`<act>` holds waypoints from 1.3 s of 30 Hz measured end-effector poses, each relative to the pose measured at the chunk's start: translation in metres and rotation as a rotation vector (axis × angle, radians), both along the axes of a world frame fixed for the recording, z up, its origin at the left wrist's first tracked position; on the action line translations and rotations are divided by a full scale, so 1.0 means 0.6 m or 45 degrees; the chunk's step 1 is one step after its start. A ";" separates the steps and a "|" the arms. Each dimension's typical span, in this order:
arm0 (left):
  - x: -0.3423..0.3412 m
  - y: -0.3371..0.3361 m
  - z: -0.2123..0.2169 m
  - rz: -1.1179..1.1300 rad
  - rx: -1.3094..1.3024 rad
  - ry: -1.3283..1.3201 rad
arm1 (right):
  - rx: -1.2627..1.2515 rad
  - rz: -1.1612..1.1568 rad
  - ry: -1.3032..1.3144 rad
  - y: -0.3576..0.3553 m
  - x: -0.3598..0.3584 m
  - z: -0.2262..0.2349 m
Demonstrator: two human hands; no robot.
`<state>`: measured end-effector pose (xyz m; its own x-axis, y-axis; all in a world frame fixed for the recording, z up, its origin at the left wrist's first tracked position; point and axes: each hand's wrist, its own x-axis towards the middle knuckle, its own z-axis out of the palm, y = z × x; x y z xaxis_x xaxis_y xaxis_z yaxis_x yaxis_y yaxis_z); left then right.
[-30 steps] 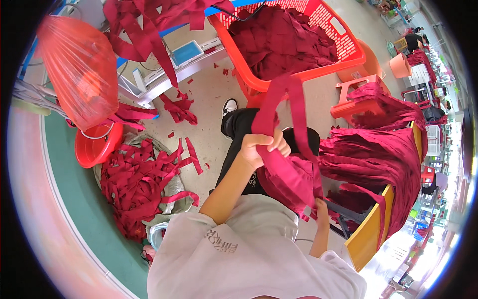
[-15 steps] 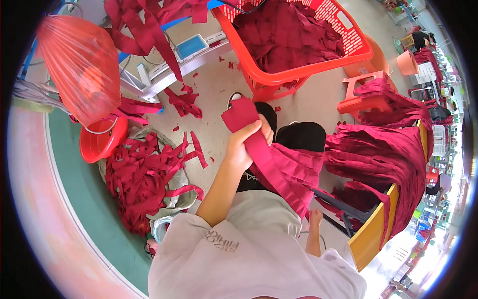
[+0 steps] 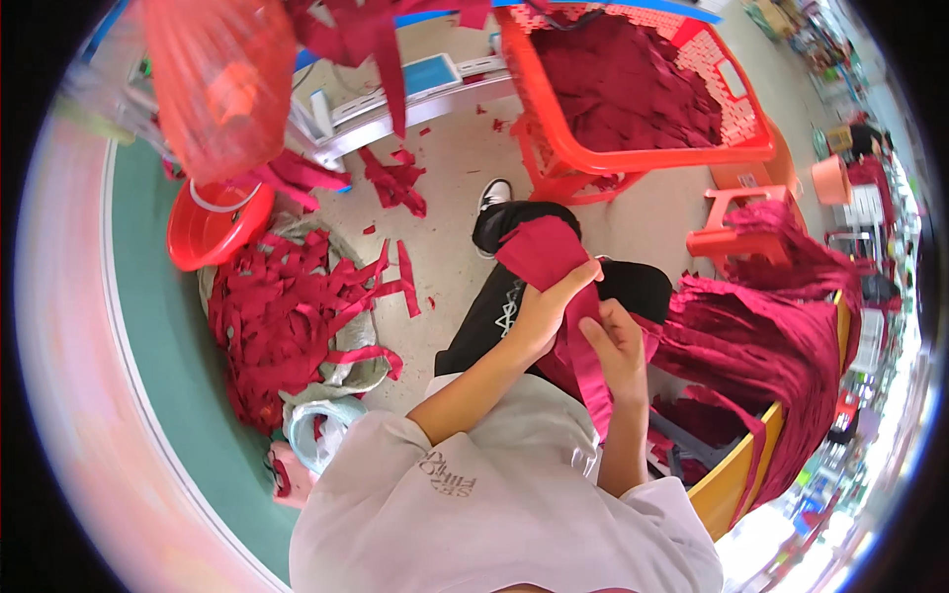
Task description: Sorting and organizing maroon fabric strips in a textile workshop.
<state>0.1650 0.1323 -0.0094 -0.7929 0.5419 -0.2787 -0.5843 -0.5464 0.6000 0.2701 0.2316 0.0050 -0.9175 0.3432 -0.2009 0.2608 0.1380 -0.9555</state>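
A dark red fabric strip lies across my lap, its wide far end fanned out beyond my fingers. My left hand is closed round it, thumb on top. My right hand pinches the strip's right side just below, thumb and fingers bent onto it. The lower part of the strip hangs down between my forearms, and more red fabric lies under it by my right knee. Some of my fingers are hidden behind the cloth.
A red plastic basket full of red cloth pieces stands ahead. A heap of red strips lies in a sack at left, near a red bucket. Long red strips drape over a yellow board at right, beside a red stool.
My right hand has come up from low on the right and taken hold of the strip beside my left hand. The left hand keeps its grip. The whole view has shifted a little.
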 end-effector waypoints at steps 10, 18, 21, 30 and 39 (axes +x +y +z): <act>-0.018 -0.026 -0.028 0.003 0.346 -0.132 | -0.300 -0.085 -0.257 0.080 0.064 -0.011; -0.016 -0.021 -0.005 -0.065 0.237 -0.229 | -0.142 -0.054 -0.318 0.111 0.090 -0.013; -0.034 -0.019 -0.020 0.058 0.508 -0.144 | 0.159 0.054 -0.464 0.122 0.086 -0.016; -0.055 -0.034 -0.165 -0.230 0.873 -0.583 | 0.334 -0.170 0.121 0.155 -0.045 0.062; -0.039 -0.004 -0.190 -0.253 0.604 -0.479 | 1.780 0.160 -0.311 0.349 -0.442 -0.049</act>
<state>0.1415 0.1297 -0.1234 -0.5594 0.8013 -0.2123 -0.8254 -0.5620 0.0536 0.0050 0.4410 -0.0243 -0.9484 0.3082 0.0748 0.3122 0.9487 0.0505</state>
